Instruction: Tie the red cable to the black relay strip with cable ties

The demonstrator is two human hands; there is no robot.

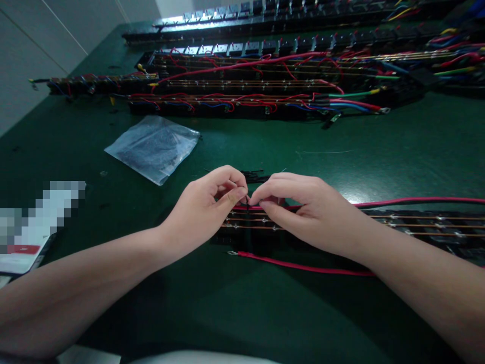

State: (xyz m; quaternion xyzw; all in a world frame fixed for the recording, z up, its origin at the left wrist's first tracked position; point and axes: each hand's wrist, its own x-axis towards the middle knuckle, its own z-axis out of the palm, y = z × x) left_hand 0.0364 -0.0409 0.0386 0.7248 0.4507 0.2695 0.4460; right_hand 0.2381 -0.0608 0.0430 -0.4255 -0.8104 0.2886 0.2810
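Note:
Close together above the left end of a long black strip [417, 226] with copper-coloured rods, both hands work at a thin black cable tie [248, 207]. My left hand [212, 202] pinches it between thumb and index finger. My right hand [303, 205] is closed in a pinch from the other side, its fingertips at the tie and partly hiding it. A red cable [417, 200] runs along the strip's far edge and passes under the fingers. Just behind the hands lies a bunch of black cable ties [254, 176].
Nearer me, another red cable [303, 267] ends in a metal lug. A clear plastic bag [155, 146] lies on the green table [227, 313], back left. Several wired strips [227, 103] fill the far side. A partly blurred-out flat item [41, 227] is at left.

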